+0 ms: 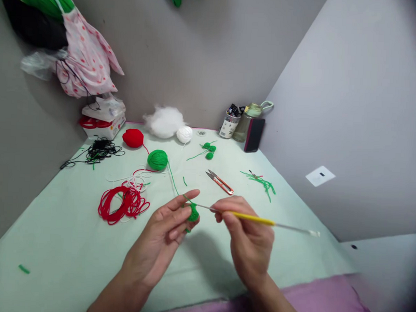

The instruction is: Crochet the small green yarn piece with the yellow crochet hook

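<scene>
My left hand (170, 221) pinches a small green crochet piece (193, 213) between thumb and fingers, its index finger raised with green yarn running over it. That strand leads back to a green yarn ball (157, 160) on the table. In my right hand (246, 236) is a crochet hook with a yellow handle (253, 218), held like a pencil. Its thin metal tip reaches the top of the green piece; whether it sits inside a stitch is too small to tell. The hook's other metal end points out to the right.
Orange thread snips (220, 182) lie beyond my hands. Red yarn (123, 205) is coiled at left, near a black yarn tangle (103, 150) and red ball (133, 138). White stuffing (164, 122), small green crochet balls (210, 149), a pen tin (229, 125), bottle (244, 125) and phone (255, 135) stand behind.
</scene>
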{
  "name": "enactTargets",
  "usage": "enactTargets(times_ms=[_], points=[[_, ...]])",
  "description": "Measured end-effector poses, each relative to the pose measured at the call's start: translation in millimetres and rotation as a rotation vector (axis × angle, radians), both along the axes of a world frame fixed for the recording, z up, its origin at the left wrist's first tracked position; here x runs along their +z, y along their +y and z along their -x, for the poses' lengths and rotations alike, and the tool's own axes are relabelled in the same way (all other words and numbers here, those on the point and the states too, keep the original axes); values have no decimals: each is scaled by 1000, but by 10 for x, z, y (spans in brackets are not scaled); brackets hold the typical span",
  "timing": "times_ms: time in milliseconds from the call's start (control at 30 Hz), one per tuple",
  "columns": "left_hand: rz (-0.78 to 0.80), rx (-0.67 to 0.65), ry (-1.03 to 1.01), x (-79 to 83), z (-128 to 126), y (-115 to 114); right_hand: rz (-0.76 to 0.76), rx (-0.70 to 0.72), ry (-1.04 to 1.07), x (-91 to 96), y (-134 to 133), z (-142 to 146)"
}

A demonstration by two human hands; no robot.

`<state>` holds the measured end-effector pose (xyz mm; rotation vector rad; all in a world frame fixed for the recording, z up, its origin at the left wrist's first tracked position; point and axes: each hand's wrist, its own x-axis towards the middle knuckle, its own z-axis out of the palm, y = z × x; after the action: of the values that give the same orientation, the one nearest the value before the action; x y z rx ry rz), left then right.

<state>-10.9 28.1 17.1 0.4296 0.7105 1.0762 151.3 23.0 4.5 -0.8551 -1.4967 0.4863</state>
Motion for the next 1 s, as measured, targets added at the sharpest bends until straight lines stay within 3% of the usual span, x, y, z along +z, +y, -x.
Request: enactTargets(times_ms=[67, 167, 467, 567, 733, 800, 900, 1000], points=[[-47, 38, 47, -8, 5, 2, 116, 84, 147, 33, 31, -7], [-129, 42, 187, -24, -16, -33, 181, 176, 158, 45, 61, 1], [-177, 39, 304, -39, 45, -74, 354, 235, 348, 35, 91, -55], [-186, 63, 324, -52, 43, -72, 282, 188, 239, 76, 49, -42], [-206, 178, 342, -79, -18, -93, -160, 8, -361, 76, -63, -20], [-135, 146, 238, -72, -35, -92, -239, -40, -478, 43, -91, -25], [-4, 9, 62, -44, -31, -68, -166, -57, -352, 2, -88, -45], [-10, 23, 53, -9, -14, -47, 2, 38, 10, 7, -32, -46]])
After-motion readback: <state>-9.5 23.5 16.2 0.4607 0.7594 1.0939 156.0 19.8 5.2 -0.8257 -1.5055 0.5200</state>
